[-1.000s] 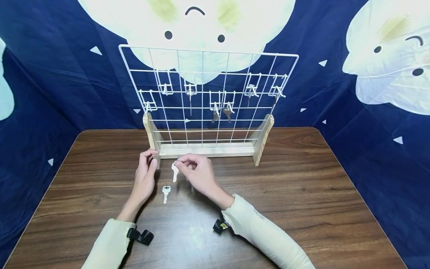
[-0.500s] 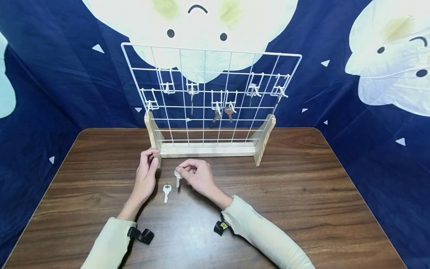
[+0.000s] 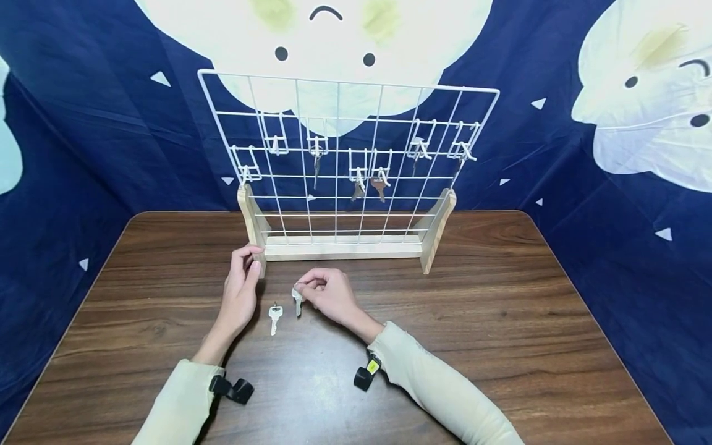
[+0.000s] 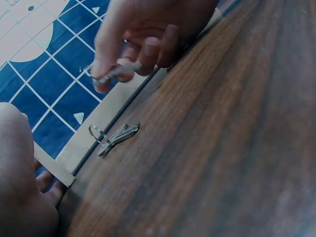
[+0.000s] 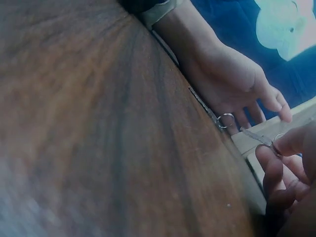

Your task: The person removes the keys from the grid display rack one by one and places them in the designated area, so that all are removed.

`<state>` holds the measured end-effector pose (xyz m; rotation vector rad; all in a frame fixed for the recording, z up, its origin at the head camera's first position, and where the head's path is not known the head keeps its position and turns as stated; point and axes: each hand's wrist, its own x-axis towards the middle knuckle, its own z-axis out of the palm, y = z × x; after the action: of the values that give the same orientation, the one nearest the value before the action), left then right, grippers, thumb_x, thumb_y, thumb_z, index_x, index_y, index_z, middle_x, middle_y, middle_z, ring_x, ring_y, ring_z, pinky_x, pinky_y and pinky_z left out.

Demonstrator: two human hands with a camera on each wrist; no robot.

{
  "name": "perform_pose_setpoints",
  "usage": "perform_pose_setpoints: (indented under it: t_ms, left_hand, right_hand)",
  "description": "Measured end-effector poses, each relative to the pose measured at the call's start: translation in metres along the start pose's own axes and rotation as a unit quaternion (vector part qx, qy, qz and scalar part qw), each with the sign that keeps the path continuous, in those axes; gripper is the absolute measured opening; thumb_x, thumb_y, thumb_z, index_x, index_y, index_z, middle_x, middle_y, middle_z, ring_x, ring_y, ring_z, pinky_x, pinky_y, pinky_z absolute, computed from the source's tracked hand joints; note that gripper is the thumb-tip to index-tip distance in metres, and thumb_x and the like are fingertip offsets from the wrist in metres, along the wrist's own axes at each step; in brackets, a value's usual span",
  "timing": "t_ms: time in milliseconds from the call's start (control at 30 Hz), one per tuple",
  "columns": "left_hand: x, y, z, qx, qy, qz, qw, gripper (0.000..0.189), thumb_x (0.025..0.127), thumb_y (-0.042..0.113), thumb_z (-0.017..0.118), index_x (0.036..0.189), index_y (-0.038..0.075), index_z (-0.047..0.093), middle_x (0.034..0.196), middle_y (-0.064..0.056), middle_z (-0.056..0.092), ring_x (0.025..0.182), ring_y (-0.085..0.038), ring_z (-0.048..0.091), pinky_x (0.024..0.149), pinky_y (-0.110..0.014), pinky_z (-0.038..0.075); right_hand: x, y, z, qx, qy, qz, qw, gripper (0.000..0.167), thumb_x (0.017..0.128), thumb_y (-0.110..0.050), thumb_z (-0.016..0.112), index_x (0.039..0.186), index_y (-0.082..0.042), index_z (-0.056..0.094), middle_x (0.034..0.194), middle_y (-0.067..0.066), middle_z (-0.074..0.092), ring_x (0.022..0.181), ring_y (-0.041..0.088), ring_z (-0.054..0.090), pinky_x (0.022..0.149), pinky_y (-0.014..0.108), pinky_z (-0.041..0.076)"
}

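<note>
My right hand (image 3: 332, 300) pinches a silver key (image 3: 297, 304) on a small ring between thumb and fingertips, a little above the table. The key hangs blade down in the head view. Left of it, a second silver key (image 3: 275, 316) with a ring lies on the table; the left wrist view shows this ring (image 4: 97, 133) standing up. My left hand (image 3: 240, 293) grips the left wooden foot (image 3: 253, 225) of a white wire grid rack (image 3: 337, 164), thumb in front and fingers behind it, as the right wrist view shows.
White hooks sit across the rack at differing heights. Keys such as a brown key (image 3: 379, 187) and a dark key (image 3: 358, 189) hang from several of them. A wooden base bar (image 3: 342, 248) joins the two feet on the brown table (image 3: 500, 321). Blue cloth (image 3: 139, 142) surrounds it.
My right hand has drawn back from the rack and slightly right, carrying its key lower in the head view. The left hand and the key on the table have stayed where they were.
</note>
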<state>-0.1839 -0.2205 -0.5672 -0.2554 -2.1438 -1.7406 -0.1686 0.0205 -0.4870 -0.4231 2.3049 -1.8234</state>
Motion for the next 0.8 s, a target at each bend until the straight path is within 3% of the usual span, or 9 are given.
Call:
perform_pose_setpoints:
  t_ms: [600, 800]
  left_hand:
    - [0.000, -0.003, -0.002, -0.002, 0.006, 0.001, 1.0000, 0.031, 0.118, 0.017, 0.050, 0.148, 0.006, 0.055, 0.157, -0.002, 0.057, 0.148, -0.014, 0.053, 0.123, -0.020, 0.039]
    - [0.001, -0.003, -0.001, -0.002, 0.003, 0.001, 1.0000, 0.032, 0.119, 0.019, 0.050, 0.148, 0.007, 0.055, 0.158, -0.003, 0.057, 0.152, -0.016, 0.051, 0.126, -0.022, 0.036]
  right_hand:
    - [0.003, 0.012, -0.002, -0.086, -0.045, -0.062, 0.9934, 0.005, 0.094, -0.011, 0.082, 0.096, -0.008, 0.085, 0.074, -0.013, 0.072, 0.058, -0.004, 0.054, 0.053, 0.014, 0.040]
    - [0.002, 0.013, -0.002, -0.083, -0.050, -0.058, 0.9936, 0.003, 0.094, -0.010, 0.085, 0.093, -0.008, 0.084, 0.074, -0.010, 0.076, 0.053, -0.003, 0.058, 0.049, 0.015, 0.045]
